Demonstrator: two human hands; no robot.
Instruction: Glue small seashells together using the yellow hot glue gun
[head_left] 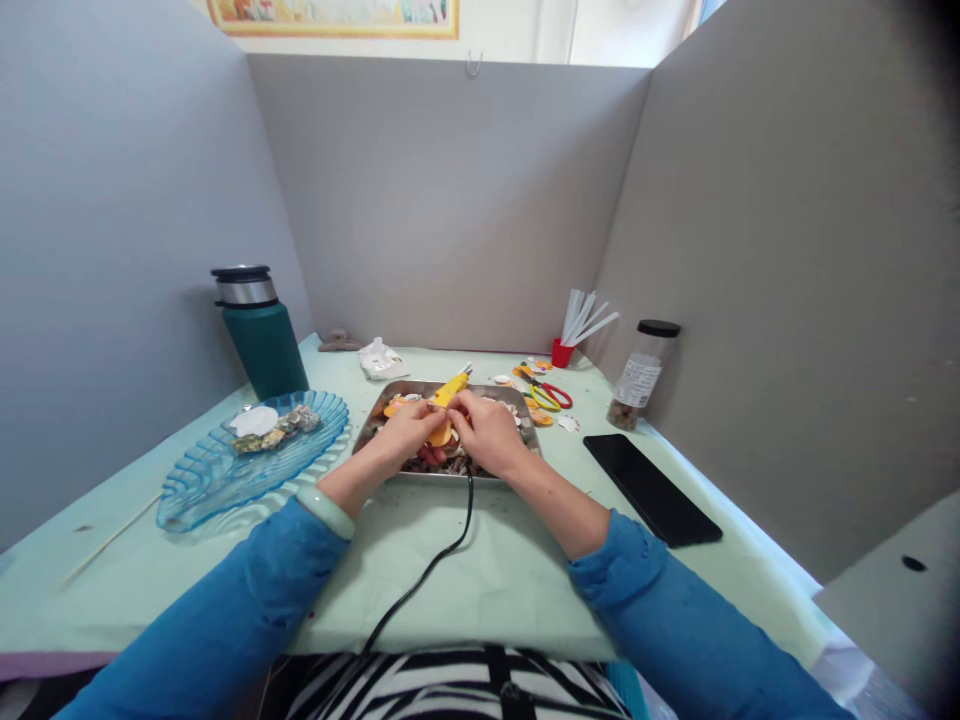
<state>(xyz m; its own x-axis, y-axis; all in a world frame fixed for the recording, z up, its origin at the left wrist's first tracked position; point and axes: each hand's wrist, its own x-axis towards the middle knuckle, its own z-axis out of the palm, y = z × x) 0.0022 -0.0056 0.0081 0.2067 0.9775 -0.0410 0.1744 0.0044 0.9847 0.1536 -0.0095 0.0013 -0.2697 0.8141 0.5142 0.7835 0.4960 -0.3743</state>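
Observation:
My left hand (411, 430) and my right hand (486, 428) meet over a metal tray (539, 450), fingertips pinched close together. What they pinch is small and mostly hidden behind the fingers. An orange piece (441, 434) shows just below the fingertips; I cannot tell whether it is held. Beyond the fingers lies a yellow glue gun (454, 387), its tip pointing away to the right. A black cord (442, 552) runs from the tray towards me. Shell-like orange and white pieces and small brownish bits fill the tray around my hands.
On the left are a blue glass plate (195, 490) bearing shells, a green bottle (264, 345) and a thin stick (112, 538). Crumpled white plastic (381, 360) lies behind. Scissors (551, 393), a red cup (562, 352) of glue sticks, a jar (641, 378) and a black phone (651, 487) are right.

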